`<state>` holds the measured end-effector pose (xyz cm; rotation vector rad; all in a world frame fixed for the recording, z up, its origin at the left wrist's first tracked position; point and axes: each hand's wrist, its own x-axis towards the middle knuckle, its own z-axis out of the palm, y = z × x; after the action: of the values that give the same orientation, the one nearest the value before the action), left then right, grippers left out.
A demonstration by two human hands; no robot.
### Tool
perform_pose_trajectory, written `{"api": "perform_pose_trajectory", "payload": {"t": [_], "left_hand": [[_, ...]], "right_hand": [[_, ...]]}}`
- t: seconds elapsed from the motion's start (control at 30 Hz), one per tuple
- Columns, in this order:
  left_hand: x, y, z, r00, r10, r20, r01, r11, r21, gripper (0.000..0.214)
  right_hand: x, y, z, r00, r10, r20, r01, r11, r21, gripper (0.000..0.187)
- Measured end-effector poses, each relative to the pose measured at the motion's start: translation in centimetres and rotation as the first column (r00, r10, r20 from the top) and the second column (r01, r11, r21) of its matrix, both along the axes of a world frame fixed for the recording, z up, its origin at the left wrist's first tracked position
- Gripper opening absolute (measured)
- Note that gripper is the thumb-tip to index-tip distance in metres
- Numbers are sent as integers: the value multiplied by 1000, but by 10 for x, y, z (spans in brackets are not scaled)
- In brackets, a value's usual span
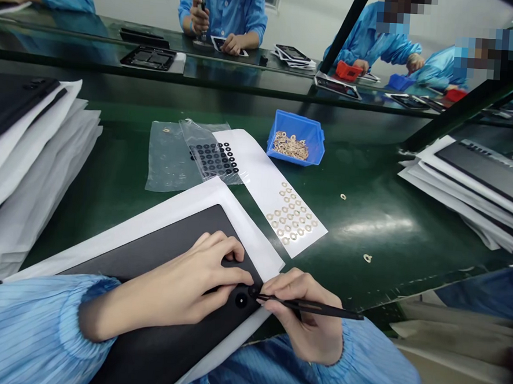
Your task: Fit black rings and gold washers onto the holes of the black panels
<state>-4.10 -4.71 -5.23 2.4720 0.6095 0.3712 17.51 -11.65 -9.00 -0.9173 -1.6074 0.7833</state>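
A dark tablet back cover (184,234) lies on a white paper sheet (257,238) in front of me. At its right corner are a round camera hole (241,300) and a small black ring (254,289) beside it. My left hand (203,278) rests over the cover, fingers apart and partly bent, with a fingertip touching the corner by the ring. Black tweezers (327,309) are held in my right hand (305,316), its fingers closed round them. Their tip points at the ring; whether it grips anything is too small to tell.
A sticker sheet (268,184) carries beige rings and black rings, partly under a clear plastic bag (167,157). A blue bin (297,137) holds more beige rings. Loose rings (343,197) lie at right. Paper-layered stacks (36,173) flank both sides. Co-workers (224,16) sit across a raised shelf.
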Motion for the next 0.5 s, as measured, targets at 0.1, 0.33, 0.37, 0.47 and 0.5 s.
{"api": "perform_pose_trajectory", "payload": {"t": [0.1,0.33,0.37,0.47,0.5], "left_hand": [[0,0,0,1000,-2,5,2,1000,1,31],[-1,-1,-2,1000,5,-25,-5,1000,-11,30],[-1,-1,-2,1000,5,-28,-6,1000,-12,30],[-1,-1,-1,1000,1,-22,-1,1000,-15,30],[-1,-1,-1,1000,-2,-19,1,1000,-16,30]], "right_hand": [[0,0,-2,999,-18,-31,17,1000,-7,23],[3,0,-1,997,-4,-72,1,999,-33,23],[3,0,-1,998,4,-58,-6,999,-33,23],[3,0,-1,1000,19,-24,-20,1000,-24,24],[3,0,-2,999,12,-31,-13,1000,-22,24]]}}
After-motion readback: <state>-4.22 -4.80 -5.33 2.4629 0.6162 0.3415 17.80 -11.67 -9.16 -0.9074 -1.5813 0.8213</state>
